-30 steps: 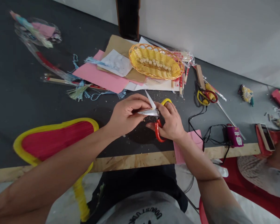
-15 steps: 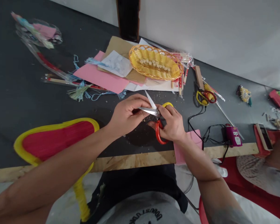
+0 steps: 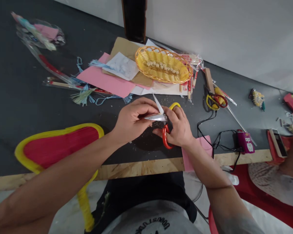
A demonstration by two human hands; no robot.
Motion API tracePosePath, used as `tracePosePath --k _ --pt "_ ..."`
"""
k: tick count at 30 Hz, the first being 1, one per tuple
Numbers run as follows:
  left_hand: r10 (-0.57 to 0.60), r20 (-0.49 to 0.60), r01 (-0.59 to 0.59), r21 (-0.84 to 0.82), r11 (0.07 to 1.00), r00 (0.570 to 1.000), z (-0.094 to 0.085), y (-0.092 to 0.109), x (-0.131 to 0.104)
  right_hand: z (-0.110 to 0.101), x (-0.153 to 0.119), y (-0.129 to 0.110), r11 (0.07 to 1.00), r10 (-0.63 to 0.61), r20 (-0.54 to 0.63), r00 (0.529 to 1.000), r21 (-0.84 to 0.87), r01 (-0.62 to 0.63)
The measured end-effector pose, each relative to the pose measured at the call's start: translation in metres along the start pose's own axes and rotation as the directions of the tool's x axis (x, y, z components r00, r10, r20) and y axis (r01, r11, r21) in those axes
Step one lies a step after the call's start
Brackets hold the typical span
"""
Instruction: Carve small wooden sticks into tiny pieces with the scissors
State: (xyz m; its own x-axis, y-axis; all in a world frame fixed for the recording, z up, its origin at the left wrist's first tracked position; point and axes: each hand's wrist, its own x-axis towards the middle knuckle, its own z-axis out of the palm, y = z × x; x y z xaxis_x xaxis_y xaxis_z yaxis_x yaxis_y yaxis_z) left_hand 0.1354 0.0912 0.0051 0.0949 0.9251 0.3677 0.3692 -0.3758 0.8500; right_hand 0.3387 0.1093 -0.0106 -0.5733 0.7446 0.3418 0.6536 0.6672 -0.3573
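Scissors with one yellow and one red handle are in my right hand, their blades apart and pointing left. My left hand is closed at the blades, its fingertips pinched on something too small to make out. Small pale scraps lie on the dark table below and around the blades. Beyond my hands, a yellow woven basket holds a row of small pale pieces and rests on papers.
Pink paper, brown card and tassels lie behind my left hand. A red-and-yellow shape sits left. On the right are other scissors, a purple power socket, cables, a phone and a person's arm.
The scissors and my right hand have shifted very slightly; the blades are still apart. My left hand has stayed almost in place.
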Motion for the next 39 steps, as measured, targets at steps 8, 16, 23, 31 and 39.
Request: tracePosePath --k 8,16,23,31,39 --pt "-0.031 0.010 0.031 -0.017 0.999 0.999 0.0003 -0.0003 0.0017 0.0014 -0.0007 0.0018 0.999 -0.032 0.002 0.999 0.011 0.032" --pt "-0.023 0.008 0.023 -0.038 0.999 1.000 0.0010 0.0011 -0.0001 -0.0013 -0.0043 -0.0035 0.999 0.006 -0.005 1.000 -0.038 -0.007" --pt "-0.006 0.017 0.007 -0.014 1.000 1.000 -0.0003 -0.0012 0.0006 0.0009 -0.0003 -0.0009 0.998 -0.021 -0.033 0.999 -0.053 0.020" --pt "-0.035 0.052 0.036 -0.015 0.999 0.998 -0.0006 0.0008 0.0019 0.0014 -0.0008 0.0023 0.999 -0.044 -0.003 0.999 0.008 0.044" --pt "-0.031 0.019 0.032 -0.075 0.997 0.999 0.0028 0.0006 -0.0004 -0.0024 -0.0042 -0.0033 1.000 0.015 -0.009 1.000 -0.017 -0.015"
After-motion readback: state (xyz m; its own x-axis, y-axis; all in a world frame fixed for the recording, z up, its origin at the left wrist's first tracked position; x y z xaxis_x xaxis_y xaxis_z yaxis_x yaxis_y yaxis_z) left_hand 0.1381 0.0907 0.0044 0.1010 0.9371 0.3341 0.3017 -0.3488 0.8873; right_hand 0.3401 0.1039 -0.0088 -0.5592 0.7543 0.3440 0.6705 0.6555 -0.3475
